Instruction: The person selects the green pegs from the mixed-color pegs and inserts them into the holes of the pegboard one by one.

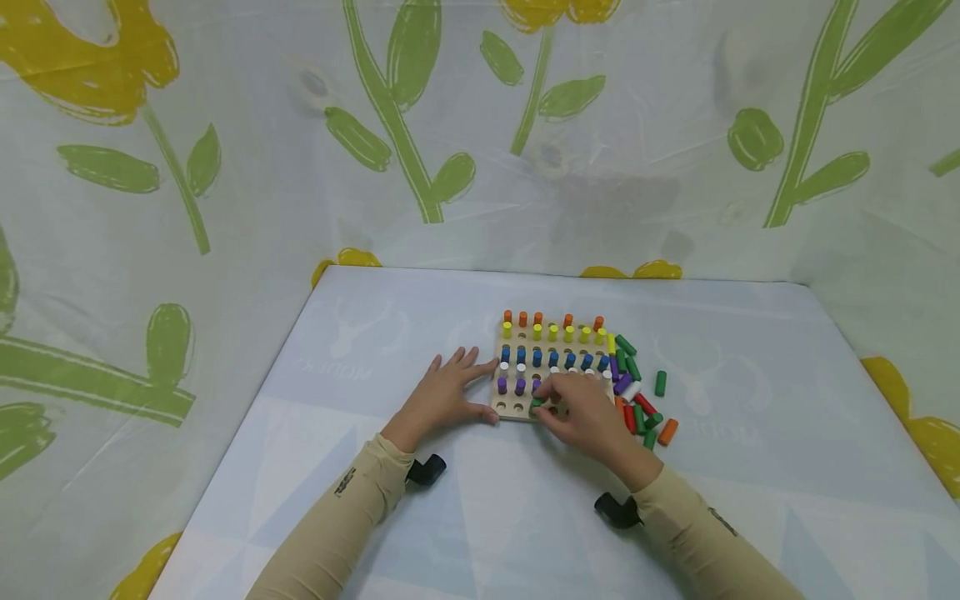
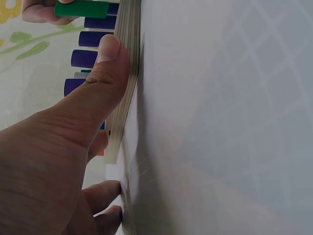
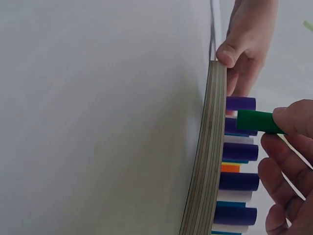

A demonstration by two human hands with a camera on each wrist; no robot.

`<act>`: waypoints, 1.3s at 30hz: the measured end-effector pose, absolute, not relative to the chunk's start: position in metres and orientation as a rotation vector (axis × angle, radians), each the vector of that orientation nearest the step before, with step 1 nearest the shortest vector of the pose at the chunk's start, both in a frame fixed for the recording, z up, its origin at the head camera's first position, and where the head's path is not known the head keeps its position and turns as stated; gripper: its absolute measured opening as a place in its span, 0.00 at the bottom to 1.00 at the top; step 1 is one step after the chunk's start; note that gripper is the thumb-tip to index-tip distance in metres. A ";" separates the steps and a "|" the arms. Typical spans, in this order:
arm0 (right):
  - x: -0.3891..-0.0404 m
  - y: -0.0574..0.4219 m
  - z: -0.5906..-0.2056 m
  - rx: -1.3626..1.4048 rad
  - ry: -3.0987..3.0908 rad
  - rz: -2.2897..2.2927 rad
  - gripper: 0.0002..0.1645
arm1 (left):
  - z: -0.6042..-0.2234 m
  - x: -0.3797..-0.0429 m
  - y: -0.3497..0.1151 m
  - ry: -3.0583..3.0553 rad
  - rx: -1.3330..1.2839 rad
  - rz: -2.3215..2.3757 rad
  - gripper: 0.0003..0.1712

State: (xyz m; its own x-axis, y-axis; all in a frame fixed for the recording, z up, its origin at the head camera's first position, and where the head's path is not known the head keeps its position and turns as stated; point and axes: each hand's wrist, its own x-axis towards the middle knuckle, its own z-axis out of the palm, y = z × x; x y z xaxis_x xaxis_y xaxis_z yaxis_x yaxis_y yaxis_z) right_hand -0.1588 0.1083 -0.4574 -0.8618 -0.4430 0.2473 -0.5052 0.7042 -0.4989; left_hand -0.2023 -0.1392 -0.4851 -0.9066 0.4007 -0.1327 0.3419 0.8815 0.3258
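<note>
A wooden pegboard [image 1: 513,415] lies on the table with rows of orange, yellow, blue, white and purple pegs standing in it. Between thumb and fingertips my right hand [image 1: 587,417] pinches a green peg [image 3: 255,121], held over the nearest row of holes. In the right wrist view the peg's free end points at the board and overlaps a purple peg [image 3: 239,152]. My left hand [image 1: 444,395] rests at the board's left side, fingers spread. Its thumb [image 2: 110,61] touches the board near the front corner. Part of the nearest row is hidden behind my right hand.
Right of the board lies a loose pile of pegs, among them a green peg [image 1: 661,383], an orange peg [image 1: 668,432] and a red peg [image 1: 645,404]. A pale patterned cloth covers the table [image 1: 420,308]. Behind it hangs a flower-print sheet [image 1: 637,167].
</note>
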 end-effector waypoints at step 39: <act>-0.168 0.072 -0.460 0.874 -2.785 0.724 0.09 | -0.485 -0.201 -0.140 2.864 0.603 0.466 0.57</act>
State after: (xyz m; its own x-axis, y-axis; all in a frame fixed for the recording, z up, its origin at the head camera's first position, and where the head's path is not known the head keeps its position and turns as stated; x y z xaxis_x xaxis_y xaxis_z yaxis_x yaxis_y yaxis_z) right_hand -0.1679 0.0720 -0.4599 -0.8226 -0.5038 0.2636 -0.5684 0.7162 -0.4051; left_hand -0.2013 -0.1401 -0.4846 -0.9019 0.4182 -0.1077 0.3625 0.8687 0.3376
